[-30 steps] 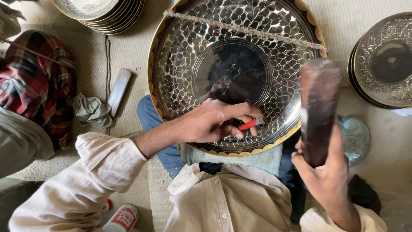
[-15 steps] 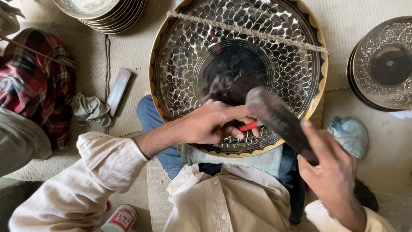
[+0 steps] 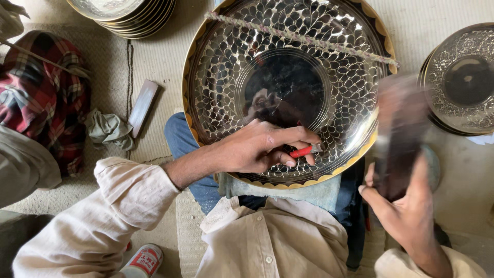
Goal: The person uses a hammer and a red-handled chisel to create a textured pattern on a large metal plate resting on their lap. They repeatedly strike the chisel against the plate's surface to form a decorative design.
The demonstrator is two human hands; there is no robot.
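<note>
1 large engraved metal tray (image 3: 288, 31) was seen propped on the lap, with 2 stacks of similar plates, 1 at 11 o'clock (image 3: 123, 13) and 1 at 3 o'clock (image 3: 460, 77), plus 1 flat block (image 3: 142, 105) and 1 crumpled rag (image 3: 105, 128) at 9 o'clock. All was laid on a pale woven floor mat (image 3: 159, 62). The left hand (image 3: 252, 149) was closed narrowly on 1 red-handled tool (image 3: 303, 151) touching the tray at 6 o'clock, while 1 dark, blurred mallet (image 3: 399, 134) was gripped fully by the right hand (image 3: 406, 211) at 4 o'clock.
</note>
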